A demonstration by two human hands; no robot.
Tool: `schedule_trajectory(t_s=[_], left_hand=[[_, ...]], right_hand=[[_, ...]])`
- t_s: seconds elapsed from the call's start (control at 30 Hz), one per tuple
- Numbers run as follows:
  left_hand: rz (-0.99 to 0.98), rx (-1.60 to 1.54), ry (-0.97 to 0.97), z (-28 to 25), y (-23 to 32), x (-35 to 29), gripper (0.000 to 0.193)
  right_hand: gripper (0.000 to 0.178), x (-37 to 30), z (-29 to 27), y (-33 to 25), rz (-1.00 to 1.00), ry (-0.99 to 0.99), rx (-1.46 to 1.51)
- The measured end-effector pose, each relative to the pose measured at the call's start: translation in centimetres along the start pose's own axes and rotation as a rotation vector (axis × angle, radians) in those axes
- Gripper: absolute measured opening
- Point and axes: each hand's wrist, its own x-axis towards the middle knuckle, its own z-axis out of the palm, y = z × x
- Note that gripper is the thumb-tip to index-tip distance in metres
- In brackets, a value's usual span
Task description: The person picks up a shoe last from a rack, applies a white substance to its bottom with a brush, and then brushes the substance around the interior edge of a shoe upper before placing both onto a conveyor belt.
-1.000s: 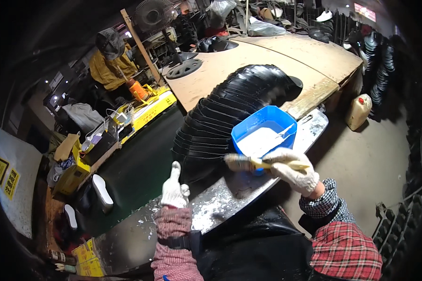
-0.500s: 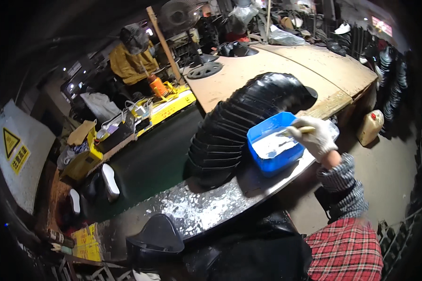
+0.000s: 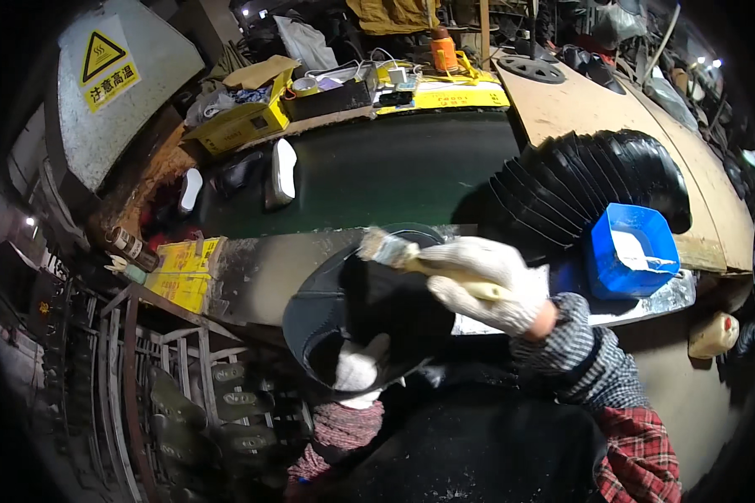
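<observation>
My right hand (image 3: 499,285), in a white knit glove, grips a paint brush (image 3: 386,249) by its pale handle. The whitish bristles are over the far rim of a black shoe upper (image 3: 310,314), though contact is hard to tell. My gloved left hand (image 3: 359,369) holds the upper at its near side, with its fingers partly hidden by the dark material. To the right, a blue tub (image 3: 604,270) holds white liquid. Behind the tub curves a stack of black uppers (image 3: 575,184).
A dark green belt (image 3: 377,168) carries white-soled shoes (image 3: 283,172) at its left. Beyond lie a yellow box (image 3: 239,126) and an orange bottle (image 3: 443,52). A metal rack (image 3: 130,377) stands lower left, a plastic jug (image 3: 713,337) at right.
My right hand has moved left from the blue tub with the brush, to above the upper. The upper has come up, and my left hand shows more. The view has swung left.
</observation>
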Motion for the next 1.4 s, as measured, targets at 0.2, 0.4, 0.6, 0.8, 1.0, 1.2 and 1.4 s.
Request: schedule_trajectory(t_s=[0.2,0.4,0.6,0.8,1.0,1.2,1.4], left_hand=[[-0.602,-1.174,0.322,-2.0,2.9,1.4,0.040],[-0.782,-0.626,0.208,-0.5,-0.1,1.0,0.034],[-0.101,0.115,0.179,0.7,6.1,4.7,0.011],[-0.286,0.174,0.004,-3.3,3.6,7.0,0.016],[-0.251,-0.109,-0.136,-3.3,0.0,7.9,0.019],[-0.146,-0.105,0.007,0.3,10.1,7.0,0.016],[-0.235,-0.174,0.129,1.1,3.4,3.0,0.019]], right_hand=[[0.028,-3.3,0.7,2.8,0.821,0.093,0.488],[0.024,-0.2,1.3,2.8,0.560,0.335,0.260],[0.046,4.8,7.2,-5.0,-0.067,-0.310,0.000],[0.028,-2.8,1.9,-2.6,-0.035,-0.413,0.551],[0.026,-7.8,-3.4,-2.2,0.780,0.199,0.571],[0.019,-7.8,-6.4,2.6,0.728,0.249,0.316],[0.032,-8.0,-5.9,2.3,0.209,0.281,0.075]])
